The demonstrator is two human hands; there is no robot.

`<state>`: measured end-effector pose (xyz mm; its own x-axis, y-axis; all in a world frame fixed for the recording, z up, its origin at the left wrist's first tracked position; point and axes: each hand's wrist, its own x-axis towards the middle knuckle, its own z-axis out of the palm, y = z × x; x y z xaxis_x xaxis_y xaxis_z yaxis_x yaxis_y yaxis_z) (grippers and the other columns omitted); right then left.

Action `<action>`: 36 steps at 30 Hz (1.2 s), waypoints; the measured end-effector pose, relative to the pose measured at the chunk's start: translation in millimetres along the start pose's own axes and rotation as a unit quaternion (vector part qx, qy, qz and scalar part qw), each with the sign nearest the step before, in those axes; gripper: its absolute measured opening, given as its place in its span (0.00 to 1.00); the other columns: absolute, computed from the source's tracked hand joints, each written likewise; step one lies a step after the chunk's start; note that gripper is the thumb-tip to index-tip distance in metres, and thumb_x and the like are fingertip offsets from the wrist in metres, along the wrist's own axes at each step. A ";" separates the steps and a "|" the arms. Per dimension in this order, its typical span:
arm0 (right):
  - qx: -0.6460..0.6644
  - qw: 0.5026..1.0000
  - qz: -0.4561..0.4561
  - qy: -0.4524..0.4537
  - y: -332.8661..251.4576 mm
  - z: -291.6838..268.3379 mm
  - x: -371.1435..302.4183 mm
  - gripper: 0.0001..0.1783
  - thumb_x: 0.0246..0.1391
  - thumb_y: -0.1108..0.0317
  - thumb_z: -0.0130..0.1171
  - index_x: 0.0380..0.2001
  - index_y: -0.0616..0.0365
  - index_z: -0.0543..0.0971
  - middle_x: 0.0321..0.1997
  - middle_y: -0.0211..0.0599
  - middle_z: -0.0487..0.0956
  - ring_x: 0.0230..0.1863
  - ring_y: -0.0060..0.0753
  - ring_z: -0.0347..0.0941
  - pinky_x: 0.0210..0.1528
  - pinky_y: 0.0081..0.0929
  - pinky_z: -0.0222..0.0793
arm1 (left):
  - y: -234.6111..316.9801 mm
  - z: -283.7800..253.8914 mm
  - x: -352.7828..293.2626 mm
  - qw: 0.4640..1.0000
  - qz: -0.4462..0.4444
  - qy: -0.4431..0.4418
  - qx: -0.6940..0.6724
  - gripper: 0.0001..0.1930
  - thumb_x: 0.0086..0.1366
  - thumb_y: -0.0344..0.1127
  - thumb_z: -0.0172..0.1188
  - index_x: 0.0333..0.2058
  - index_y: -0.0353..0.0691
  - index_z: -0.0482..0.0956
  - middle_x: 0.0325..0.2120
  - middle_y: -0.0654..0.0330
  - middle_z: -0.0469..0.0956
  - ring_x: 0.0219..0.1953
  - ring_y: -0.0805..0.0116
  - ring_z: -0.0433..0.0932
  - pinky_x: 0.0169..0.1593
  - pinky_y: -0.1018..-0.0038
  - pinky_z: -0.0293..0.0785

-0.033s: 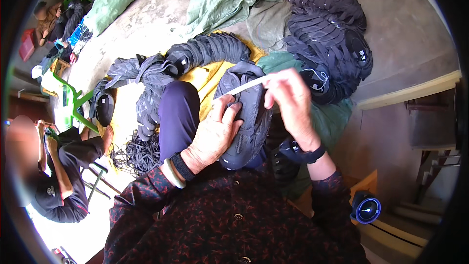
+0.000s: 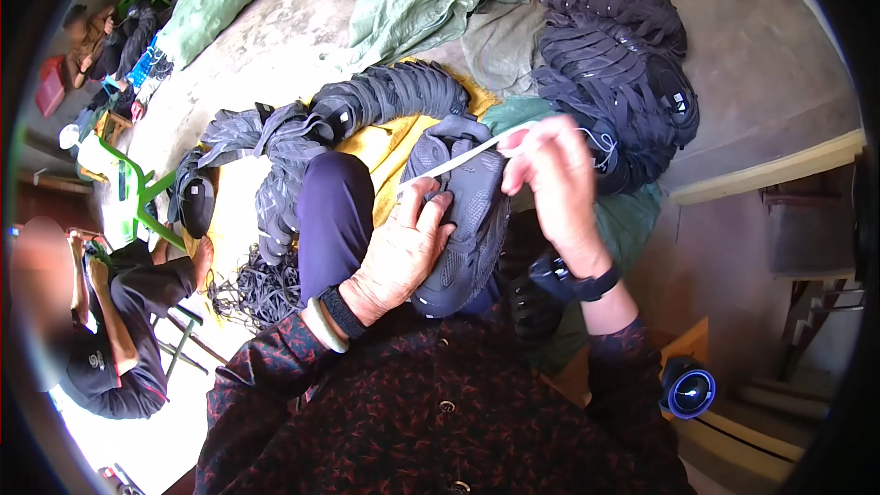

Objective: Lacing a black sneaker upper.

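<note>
A black mesh sneaker [image 2: 477,211], toe toward my body, rests at my lap beside my raised knee. My left hand [image 2: 399,252] grips its left side, thumb and fingers bent over the opening. From those fingertips a thin white strip [image 2: 463,159], perhaps a lace or cord, runs slantwise over the shoe. The strip's other end is pinched in my right hand [image 2: 555,179], which is raised at the right of the shoe and slightly blurred. Where the strip meets the shoe is hidden by my left fingers.
Rows of black shoe uppers [image 2: 394,96] lie on yellow cloth ahead; another pile [image 2: 614,64] lies at far right. Black laces [image 2: 261,289] are heaped by my left knee. A person [image 2: 101,330] sits at left near a green chair [image 2: 137,188]. Green sacks [image 2: 412,0] lie farther off.
My right hand has moved a little right, drawing the white strip out longer and tauter. My left hand and the sneaker stay in place.
</note>
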<state>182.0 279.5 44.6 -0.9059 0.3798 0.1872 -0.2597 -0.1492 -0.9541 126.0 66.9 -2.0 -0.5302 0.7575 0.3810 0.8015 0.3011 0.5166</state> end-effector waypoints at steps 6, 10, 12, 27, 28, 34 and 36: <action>0.078 0.981 -0.158 0.078 -91.6 -105.9 64.4 0.04 0.63 0.73 0.49 0.34 0.62 0.72 0.32 0.44 0.78 0.34 0.41 0.81 0.51 0.46 0.79 | -5.4 -4.6 -8.6 0.994 -0.047 -0.064 0.072 0.24 0.63 0.32 0.62 0.57 0.36 0.68 0.57 0.47 0.65 0.51 0.46 0.77 0.46 0.60 0.82; -0.057 0.930 -0.182 0.313 -125.1 -266.6 78.9 0.08 0.60 0.75 0.55 0.41 0.69 0.72 0.37 0.44 0.75 0.39 0.46 0.81 0.58 0.45 0.78 | -7.7 -8.1 -11.5 0.990 -0.076 -0.085 0.079 0.23 0.66 0.33 0.59 0.58 0.35 0.67 0.57 0.47 0.65 0.52 0.46 0.77 0.46 0.60 0.82; -0.172 0.857 -0.170 0.455 -129.7 -344.3 60.5 0.12 0.59 0.74 0.58 0.44 0.68 0.72 0.37 0.42 0.76 0.36 0.37 0.80 0.51 0.32 0.79 | -6.6 -10.0 -12.1 0.990 -0.069 -0.082 0.091 0.23 0.65 0.32 0.60 0.58 0.35 0.67 0.56 0.46 0.65 0.52 0.46 0.77 0.44 0.62 0.83; -0.334 0.865 0.182 0.327 10.0 -398.2 -54.4 0.09 0.63 0.68 0.60 0.44 0.58 0.80 0.36 0.34 0.82 0.36 0.28 0.82 0.38 0.24 0.77 | -4.8 -21.8 1.9 0.979 0.026 -0.064 0.190 0.22 0.55 0.26 0.67 0.49 0.34 0.77 0.53 0.48 0.70 0.52 0.46 0.73 0.55 0.57 0.72; -0.317 0.883 0.181 0.296 20.1 -388.6 -49.2 0.09 0.63 0.68 0.60 0.44 0.58 0.80 0.36 0.34 0.83 0.37 0.28 0.82 0.39 0.23 0.77 | -5.3 -24.2 4.1 0.983 0.047 -0.044 0.172 0.23 0.49 0.21 0.68 0.47 0.37 0.78 0.52 0.50 0.70 0.52 0.48 0.72 0.56 0.57 0.70; -0.504 0.824 0.119 0.231 72.1 -354.9 -29.0 0.17 0.59 0.70 0.63 0.51 0.62 0.80 0.45 0.44 0.84 0.46 0.32 0.81 0.52 0.31 0.76 | -11.0 -27.3 16.7 0.994 0.095 -0.031 0.051 0.27 0.43 0.17 0.70 0.46 0.39 0.77 0.46 0.52 0.75 0.51 0.48 0.75 0.57 0.54 0.71; -0.504 0.817 0.138 0.243 82.9 -341.7 -24.7 0.21 0.57 0.70 0.64 0.54 0.59 0.79 0.47 0.45 0.84 0.47 0.35 0.81 0.53 0.31 0.75 | -11.2 -28.8 22.1 0.990 0.128 -0.044 0.046 0.29 0.44 0.17 0.70 0.48 0.38 0.77 0.43 0.53 0.77 0.49 0.50 0.77 0.57 0.54 0.72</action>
<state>297.2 569.7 -119.0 -0.5806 0.8127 0.0502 0.5618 0.4445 -0.6978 97.4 63.6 22.7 -0.2842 0.8619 0.4199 0.9300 0.1414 0.3393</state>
